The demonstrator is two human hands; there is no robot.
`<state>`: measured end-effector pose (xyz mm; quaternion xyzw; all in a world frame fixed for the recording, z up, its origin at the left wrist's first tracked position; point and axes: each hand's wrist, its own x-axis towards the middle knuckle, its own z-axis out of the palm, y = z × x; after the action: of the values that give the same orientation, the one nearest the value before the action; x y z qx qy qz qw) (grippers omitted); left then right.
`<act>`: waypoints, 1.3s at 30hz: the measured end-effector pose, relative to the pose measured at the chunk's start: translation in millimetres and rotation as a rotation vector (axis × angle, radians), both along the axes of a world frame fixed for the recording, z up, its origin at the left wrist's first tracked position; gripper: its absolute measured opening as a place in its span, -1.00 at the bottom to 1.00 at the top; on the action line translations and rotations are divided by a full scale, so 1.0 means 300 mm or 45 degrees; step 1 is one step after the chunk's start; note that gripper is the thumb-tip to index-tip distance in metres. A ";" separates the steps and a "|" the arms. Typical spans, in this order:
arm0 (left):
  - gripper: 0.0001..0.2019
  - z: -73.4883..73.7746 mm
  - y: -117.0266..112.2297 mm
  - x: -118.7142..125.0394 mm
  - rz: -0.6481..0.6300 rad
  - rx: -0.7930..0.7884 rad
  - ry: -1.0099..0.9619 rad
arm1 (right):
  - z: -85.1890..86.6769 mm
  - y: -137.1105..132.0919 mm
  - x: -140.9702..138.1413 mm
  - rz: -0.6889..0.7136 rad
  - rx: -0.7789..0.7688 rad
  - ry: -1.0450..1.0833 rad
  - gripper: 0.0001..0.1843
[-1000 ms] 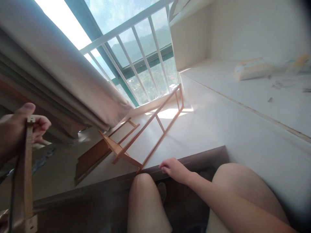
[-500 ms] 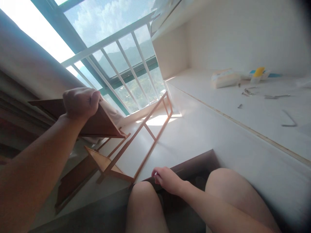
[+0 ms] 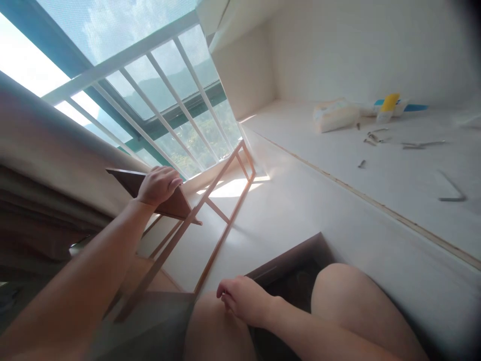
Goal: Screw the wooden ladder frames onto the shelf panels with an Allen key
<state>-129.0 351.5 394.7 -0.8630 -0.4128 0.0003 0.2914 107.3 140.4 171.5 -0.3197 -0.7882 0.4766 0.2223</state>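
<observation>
My left hand (image 3: 160, 185) is closed over a dark brown board (image 3: 131, 181), holding it up against the upper part of a wooden frame. The slim brown frame (image 3: 212, 253) stands tilted in view in front of the window, with crossbars along its length. A lighter wooden panel (image 3: 141, 273) sits low in the frame, partly behind my left forearm. My right hand (image 3: 248, 300) rests by my knee with its fingers curled together. Whatever is in those fingers, if anything, is hidden.
On the white ledge (image 3: 300, 135) at the right lie a hex key (image 3: 453, 195), several small metal parts (image 3: 372, 138), a yellow-capped bottle (image 3: 388, 108) and a pale packet (image 3: 335, 116). A dark brown panelled piece (image 3: 296, 255) is beneath my legs. A railed window (image 3: 150, 90) and curtain (image 3: 41, 200) border the left.
My left hand has moved right and down with the brown board, bringing it closer to the frame. My right hand has shifted left onto my knee. The view has turned slightly.
</observation>
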 end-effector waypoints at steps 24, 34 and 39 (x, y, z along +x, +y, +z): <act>-0.70 -0.293 0.021 -0.069 -0.094 -0.290 -0.225 | -0.034 -0.002 -0.007 0.042 0.103 -0.101 -0.70; -0.66 -0.311 0.032 -0.054 -0.084 -0.322 -0.210 | -0.016 0.000 -0.005 0.076 0.083 -0.115 -0.70; -0.63 -0.308 0.031 -0.017 -0.084 -0.422 -0.216 | -0.007 -0.001 -0.001 0.069 0.083 -0.117 -0.70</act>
<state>-134.0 360.8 302.2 -0.9092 -0.4015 -0.0141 0.1095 107.1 140.1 169.5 -0.3124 -0.8211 0.4411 0.1831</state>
